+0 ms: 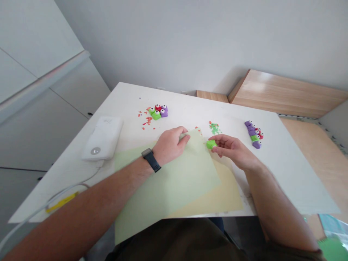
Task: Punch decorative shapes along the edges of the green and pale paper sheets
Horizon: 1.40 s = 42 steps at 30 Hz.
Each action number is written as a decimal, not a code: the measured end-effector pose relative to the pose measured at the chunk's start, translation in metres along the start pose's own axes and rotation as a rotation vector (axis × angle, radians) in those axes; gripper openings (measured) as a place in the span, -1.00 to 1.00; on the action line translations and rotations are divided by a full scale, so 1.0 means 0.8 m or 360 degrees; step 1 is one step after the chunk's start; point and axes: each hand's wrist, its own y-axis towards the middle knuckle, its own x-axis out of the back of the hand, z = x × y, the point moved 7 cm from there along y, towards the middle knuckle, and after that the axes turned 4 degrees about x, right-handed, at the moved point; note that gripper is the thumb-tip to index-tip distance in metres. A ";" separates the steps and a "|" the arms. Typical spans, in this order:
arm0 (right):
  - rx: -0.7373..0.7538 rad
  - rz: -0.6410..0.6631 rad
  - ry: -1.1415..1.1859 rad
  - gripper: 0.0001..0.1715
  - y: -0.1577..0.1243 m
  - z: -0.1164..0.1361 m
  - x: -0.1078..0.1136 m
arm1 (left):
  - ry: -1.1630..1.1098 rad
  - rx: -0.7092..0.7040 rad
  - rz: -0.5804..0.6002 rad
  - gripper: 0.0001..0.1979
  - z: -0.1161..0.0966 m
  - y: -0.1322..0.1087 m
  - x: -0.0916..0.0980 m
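My left hand (169, 145), with a dark watch on its wrist, pinches the far edge of a pale green paper sheet (174, 188) between thumb and fingers. That sheet lies over a pale yellow sheet (220, 197) and hangs past the table's near edge. Just right of the sheet's far corner, my right hand (231, 149) grips a small bright green craft punch (210, 144) with a white knob. The punch and the paper appear slightly apart. Green paper bits (214, 128) lie beyond the right hand, with a few orange ones among them.
Several purple, green and red punches (158, 112) cluster at the back left beside orange paper bits (147, 120). Another group of punches (254, 134) stands at the right. A white device (103, 139) with a cable and a yellow object (62, 202) lie on the left.
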 end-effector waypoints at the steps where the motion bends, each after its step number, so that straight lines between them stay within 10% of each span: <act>1: -0.0003 -0.0001 -0.0003 -0.56 0.000 -0.001 0.000 | 0.0002 0.0002 0.0002 -0.76 0.000 0.000 0.000; 42: 0.0037 -0.0021 -0.0116 -0.54 0.005 -0.006 -0.003 | -0.0062 0.0021 -0.0001 -0.74 0.000 0.000 0.000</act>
